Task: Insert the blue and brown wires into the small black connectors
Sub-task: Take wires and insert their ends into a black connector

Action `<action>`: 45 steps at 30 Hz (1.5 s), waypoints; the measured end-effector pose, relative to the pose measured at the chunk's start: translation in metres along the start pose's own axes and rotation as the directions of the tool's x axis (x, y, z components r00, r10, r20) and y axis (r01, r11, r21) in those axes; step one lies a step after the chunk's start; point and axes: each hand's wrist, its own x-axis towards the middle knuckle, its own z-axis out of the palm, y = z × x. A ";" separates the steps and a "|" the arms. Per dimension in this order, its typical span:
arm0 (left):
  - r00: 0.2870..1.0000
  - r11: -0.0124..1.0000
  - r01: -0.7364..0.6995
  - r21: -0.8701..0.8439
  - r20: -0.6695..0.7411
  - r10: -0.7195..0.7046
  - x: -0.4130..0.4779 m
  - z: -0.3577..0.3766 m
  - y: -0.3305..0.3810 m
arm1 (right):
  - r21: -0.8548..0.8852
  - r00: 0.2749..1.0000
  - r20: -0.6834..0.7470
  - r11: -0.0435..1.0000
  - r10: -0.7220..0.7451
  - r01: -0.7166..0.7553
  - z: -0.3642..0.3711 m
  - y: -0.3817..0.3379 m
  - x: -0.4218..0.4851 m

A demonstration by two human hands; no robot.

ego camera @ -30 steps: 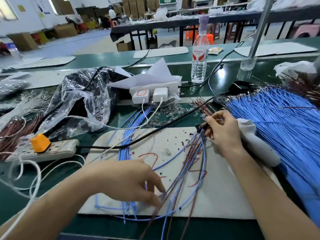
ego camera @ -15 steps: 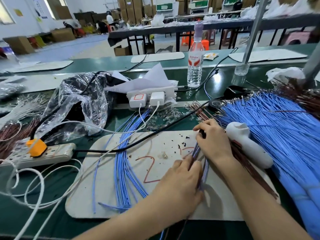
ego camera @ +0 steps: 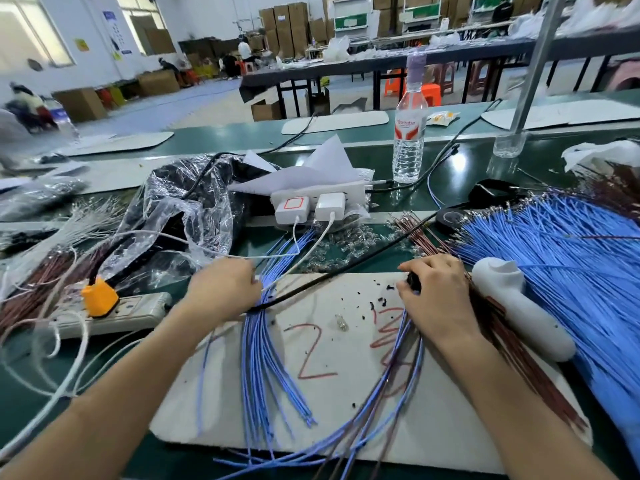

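Green workbench [ego camera: 214,140] in a busy factory hall, seen from beside a seated worker. At far left lies a power strip [ego camera: 138,310] with an orange plug [ego camera: 98,297], and behind it a crumpled plastic bag [ego camera: 183,216]. The left hand [ego camera: 225,287] lies palm down at the far edge of a white mat [ego camera: 346,420]. Its fingers curl onto the top of a loose bundle of blue wires [ego camera: 266,372] that runs down the mat toward the worker; I cannot tell whether it pinches any. A black cable [ego camera: 332,277] crosses the mat's far edge between the hands. Behind it stand two white chargers [ego camera: 308,206] and a water bottle [ego camera: 409,140]. The right hand [ego camera: 438,299] pinches a small black connector [ego camera: 413,283] at the mat's far right. A bunch [ego camera: 388,407] of blue and brown wires trails from under that hand, curving to the near edge. Just right of the hand a white tool [ego camera: 519,317] lies on brown wires [ego camera: 533,379], beside a broad blue heap [ego camera: 571,265] of wire.
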 end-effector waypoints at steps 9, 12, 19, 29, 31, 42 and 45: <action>0.983 0.983 0.185 0.000 -0.015 -0.185 0.035 0.007 -0.012 | 0.026 1.000 0.000 0.999 0.024 -0.024 0.003 -0.002 -0.003; 0.988 0.988 0.150 0.047 -0.029 -0.149 0.041 0.003 0.004 | 0.031 0.999 0.009 0.999 0.034 -0.034 0.002 -0.003 -0.004; 0.998 0.998 -0.055 0.037 0.039 0.053 0.003 -0.028 -0.007 | 0.056 0.997 -0.080 0.998 -0.003 0.007 -0.005 -0.006 -0.006; 0.884 0.894 -0.443 -0.072 0.133 0.449 -0.041 -0.041 0.014 | 0.360 0.921 -0.006 0.858 -0.390 0.366 0.000 -0.043 -0.026; 0.868 0.899 -0.429 -0.084 0.236 0.436 -0.038 -0.040 0.018 | 0.380 0.916 0.005 0.848 -0.402 0.370 -0.002 -0.043 -0.026; 0.953 0.974 -0.204 0.095 0.248 0.176 -0.022 -0.030 0.023 | 0.411 0.943 0.008 0.861 -0.332 0.300 -0.006 -0.041 -0.024; 0.947 0.962 -0.245 0.120 0.241 0.212 -0.029 -0.037 0.023 | 0.440 0.941 0.032 0.850 -0.336 0.288 -0.006 -0.041 -0.024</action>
